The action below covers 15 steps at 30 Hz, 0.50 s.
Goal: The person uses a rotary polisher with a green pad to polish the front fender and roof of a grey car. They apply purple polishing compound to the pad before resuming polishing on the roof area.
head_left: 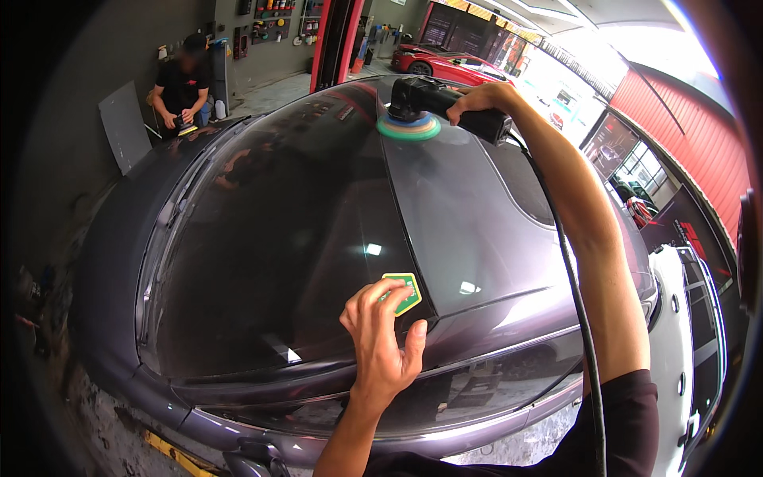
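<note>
A black car polisher [429, 97] with a green foam pad [409, 129] rests on the front of a dark grey car's roof [457, 191]. My right hand [486, 97] is wrapped around its body, the arm stretched far out. My left hand [376, 338] hovers over or lightly touches the windshield [278, 230] near its upper corner. Its fingers are bent but apart, with the thumb held off, and nothing is gripped in them. Just beyond the fingertips, partly behind them, sits a green sticker with a yellow edge [407, 296] on the glass.
The polisher's black cable [574, 294] hangs along my right arm. At the hood, far left, a co-worker [183, 87] bends over a tool. A white car [679, 342] stands close on the right, a red car [453, 63] farther back. A red post [338, 40] rises behind the roof.
</note>
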### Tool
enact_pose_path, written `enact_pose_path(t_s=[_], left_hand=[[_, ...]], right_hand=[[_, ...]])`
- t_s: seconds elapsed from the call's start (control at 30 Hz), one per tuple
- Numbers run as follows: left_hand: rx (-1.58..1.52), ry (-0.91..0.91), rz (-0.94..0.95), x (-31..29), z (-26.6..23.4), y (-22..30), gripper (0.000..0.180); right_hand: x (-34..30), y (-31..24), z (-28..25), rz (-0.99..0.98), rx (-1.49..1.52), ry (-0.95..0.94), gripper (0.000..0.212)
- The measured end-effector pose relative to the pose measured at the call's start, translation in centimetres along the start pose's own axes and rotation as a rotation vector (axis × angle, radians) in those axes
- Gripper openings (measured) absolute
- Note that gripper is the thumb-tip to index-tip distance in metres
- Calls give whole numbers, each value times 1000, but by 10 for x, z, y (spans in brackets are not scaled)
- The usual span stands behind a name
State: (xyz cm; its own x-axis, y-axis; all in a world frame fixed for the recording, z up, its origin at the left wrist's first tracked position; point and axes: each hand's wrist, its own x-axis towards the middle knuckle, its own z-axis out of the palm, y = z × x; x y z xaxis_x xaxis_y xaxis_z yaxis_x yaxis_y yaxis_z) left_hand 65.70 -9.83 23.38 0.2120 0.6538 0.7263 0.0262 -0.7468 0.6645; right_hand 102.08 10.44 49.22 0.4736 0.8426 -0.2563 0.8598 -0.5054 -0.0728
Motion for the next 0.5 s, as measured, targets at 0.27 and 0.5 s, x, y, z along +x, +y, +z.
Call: enact_pose_path(t_s=[0.27, 0.5], left_hand=[[15, -6, 11, 1, 2, 0, 39], [42, 1, 24, 3, 5, 1, 34]], right_hand=[[-39, 9, 6, 16, -31, -16, 68], [-79, 33, 12, 24, -37, 2, 88]])
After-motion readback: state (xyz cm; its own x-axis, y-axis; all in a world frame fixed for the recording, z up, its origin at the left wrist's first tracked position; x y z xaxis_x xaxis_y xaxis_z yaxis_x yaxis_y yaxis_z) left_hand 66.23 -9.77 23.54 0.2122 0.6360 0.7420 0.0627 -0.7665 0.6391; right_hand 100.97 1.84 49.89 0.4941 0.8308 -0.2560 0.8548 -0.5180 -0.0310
